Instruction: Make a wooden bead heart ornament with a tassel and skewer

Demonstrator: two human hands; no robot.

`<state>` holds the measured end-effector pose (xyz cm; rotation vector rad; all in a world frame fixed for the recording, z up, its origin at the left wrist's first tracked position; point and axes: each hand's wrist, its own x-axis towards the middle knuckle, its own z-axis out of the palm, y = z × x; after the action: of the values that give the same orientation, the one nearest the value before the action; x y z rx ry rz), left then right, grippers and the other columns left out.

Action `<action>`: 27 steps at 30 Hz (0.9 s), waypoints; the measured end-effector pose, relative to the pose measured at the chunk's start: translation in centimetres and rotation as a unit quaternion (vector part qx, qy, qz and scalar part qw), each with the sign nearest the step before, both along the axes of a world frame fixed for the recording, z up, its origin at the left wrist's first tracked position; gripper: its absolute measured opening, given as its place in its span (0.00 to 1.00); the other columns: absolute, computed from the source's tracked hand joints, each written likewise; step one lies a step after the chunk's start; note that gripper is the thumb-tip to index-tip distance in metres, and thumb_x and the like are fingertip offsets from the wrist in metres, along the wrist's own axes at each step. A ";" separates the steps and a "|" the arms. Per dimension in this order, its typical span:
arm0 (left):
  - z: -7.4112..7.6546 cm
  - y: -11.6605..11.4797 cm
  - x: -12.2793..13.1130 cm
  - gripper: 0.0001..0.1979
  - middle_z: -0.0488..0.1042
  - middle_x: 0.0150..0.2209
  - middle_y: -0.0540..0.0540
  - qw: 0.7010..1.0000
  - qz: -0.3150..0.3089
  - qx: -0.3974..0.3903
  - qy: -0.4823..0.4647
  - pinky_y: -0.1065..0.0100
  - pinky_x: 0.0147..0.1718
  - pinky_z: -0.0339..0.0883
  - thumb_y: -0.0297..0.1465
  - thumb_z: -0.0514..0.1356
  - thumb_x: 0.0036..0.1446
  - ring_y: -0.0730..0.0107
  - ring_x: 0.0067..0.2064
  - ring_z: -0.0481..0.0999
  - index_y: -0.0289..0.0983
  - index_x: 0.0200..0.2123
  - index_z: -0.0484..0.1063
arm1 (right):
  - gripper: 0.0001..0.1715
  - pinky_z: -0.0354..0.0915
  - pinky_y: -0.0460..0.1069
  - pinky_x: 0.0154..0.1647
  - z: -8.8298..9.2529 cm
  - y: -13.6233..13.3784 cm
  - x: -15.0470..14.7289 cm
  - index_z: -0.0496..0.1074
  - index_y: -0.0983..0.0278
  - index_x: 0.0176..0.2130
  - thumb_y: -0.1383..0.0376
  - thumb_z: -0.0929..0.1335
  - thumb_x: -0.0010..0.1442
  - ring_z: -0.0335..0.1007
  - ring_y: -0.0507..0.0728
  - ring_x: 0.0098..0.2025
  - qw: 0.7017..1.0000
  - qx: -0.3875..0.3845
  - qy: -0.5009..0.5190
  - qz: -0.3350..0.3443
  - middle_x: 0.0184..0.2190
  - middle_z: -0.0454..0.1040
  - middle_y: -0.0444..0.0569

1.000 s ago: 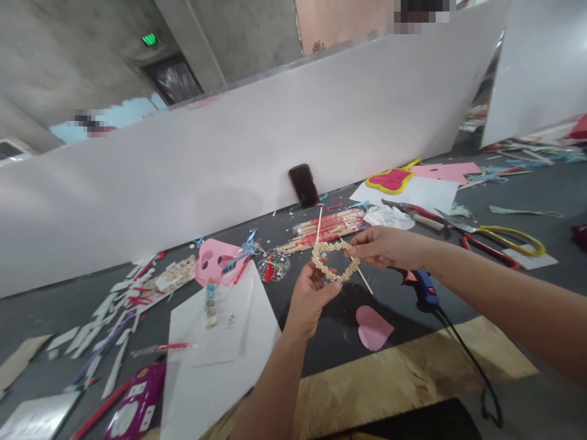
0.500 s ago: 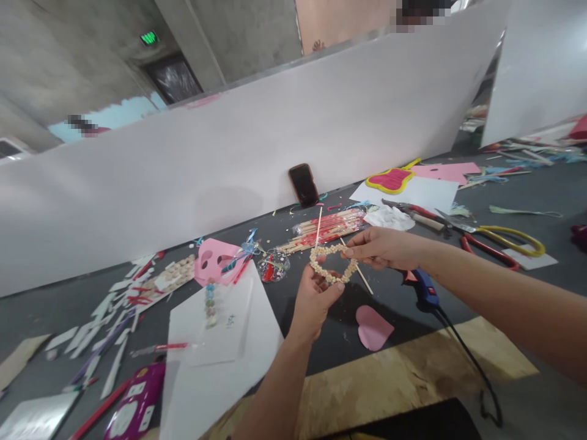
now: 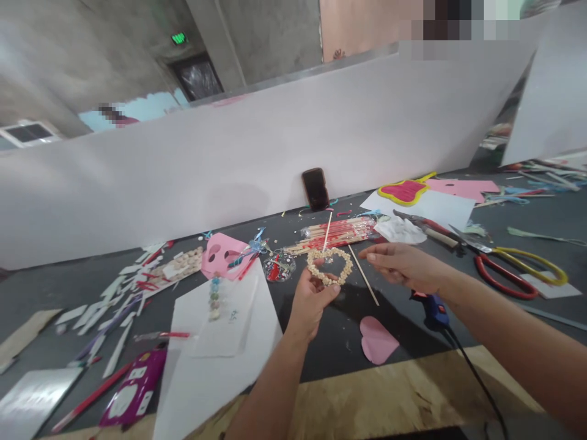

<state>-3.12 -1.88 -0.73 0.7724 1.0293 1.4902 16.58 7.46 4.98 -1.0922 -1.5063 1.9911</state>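
My left hand (image 3: pixel 314 300) grips the lower edge of a heart-shaped ring (image 3: pixel 347 269) covered in small beige bead-like pieces, held up above the dark table. A thin stick (image 3: pixel 327 235) appears just behind the ring's top. My right hand (image 3: pixel 401 263) is apart from the ring, to its right, with thumb and forefinger closed together; whether something tiny sits between them I cannot make out. Below and between the hands lies a pink paper heart (image 3: pixel 378 340). Another thin wooden stick (image 3: pixel 365 281) slants across the table between them. Under my right wrist rests a blue glue gun (image 3: pixel 435 310).
Bagged sticks (image 3: pixel 339 231) and a phone (image 3: pixel 315 188) are behind the ring, before a white partition (image 3: pixel 229 159). Scissors (image 3: pixel 527 260) and pliers (image 3: pixel 502 281) lie right. White paper (image 3: pixel 183 379), a pink cutout (image 3: pixel 222 253) and a purple packet (image 3: pixel 137 391) are left.
My right hand has let go of the ring and drawn away to the right. The ring stays in my left hand, its opening now turned more toward me. The view has shifted slightly.
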 end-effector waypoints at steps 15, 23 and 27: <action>0.1 -0.1 -0.1 0.33 0.73 0.39 0.46 0.990 -0.031 -0.003 0.135 0.66 0.43 0.63 0.31 0.67 0.45 0.65 0.44 0.72 0.38 0.54 0.59 | 0.20 0.38 0.44 0.18 -2.5 -2.0 -2.8 0.67 0.65 0.31 0.51 0.71 0.52 0.41 0.42 0.17 0.999 0.005 0.035 0.007 0.17 0.55 0.34; 2.1 -1.0 -1.7 0.25 0.73 0.49 0.42 0.972 -0.064 0.002 0.226 0.62 0.52 0.58 0.45 0.58 0.55 0.58 0.53 0.68 0.38 0.53 0.67 | 0.20 0.38 0.43 0.18 -2.2 -2.4 -1.3 0.65 0.65 0.32 0.53 0.71 0.53 0.41 0.42 0.17 0.998 -0.045 0.049 0.022 0.17 0.56 0.34; 2.0 -1.3 -1.9 0.25 0.75 0.45 0.43 0.975 -0.031 -0.019 0.217 0.64 0.49 0.60 0.48 0.54 0.58 0.59 0.50 0.69 0.36 0.49 0.72 | 0.20 0.37 0.43 0.18 -1.8 -2.9 -0.9 0.67 0.66 0.33 0.53 0.72 0.52 0.41 0.42 0.17 0.997 -0.057 0.041 0.032 0.16 0.56 0.35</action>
<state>-5.01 -3.19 1.30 1.1241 1.3387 1.2706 15.70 4.54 3.21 -1.0037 -1.4176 2.1606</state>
